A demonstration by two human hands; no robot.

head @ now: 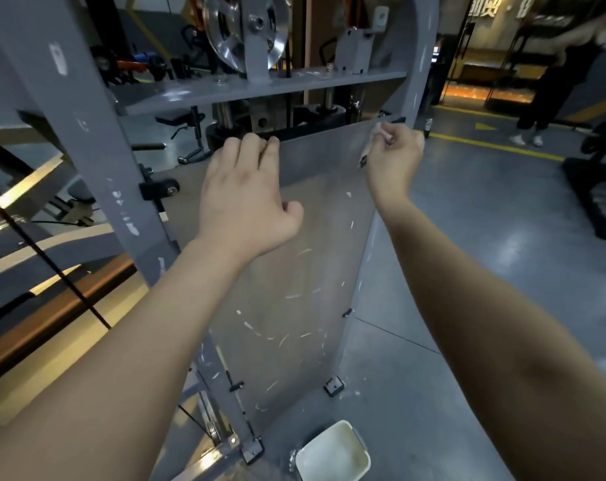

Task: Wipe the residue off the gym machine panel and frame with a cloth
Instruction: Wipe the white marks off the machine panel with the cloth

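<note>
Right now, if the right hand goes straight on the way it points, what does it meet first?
Probably the top right corner of the clear panel: the right hand, pinching a small cloth, points up at it, cloth almost touching. The grey frame upright stands just behind. Depth is unclear.

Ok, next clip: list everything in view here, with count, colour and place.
panel: one, clear with white streaks, upright, centre
frame: one, grey, around the panel
pulley wheel: one, silver, top centre
tub: one, white, on the floor at the panel's foot
floor line: one, yellow, right background
bystander: one, dark clothes, far right background
cloth: one, pale pink, wadded at the panel's top right corner
left hand: grips the panel's top edge
right hand: pinches the cloth
</note>
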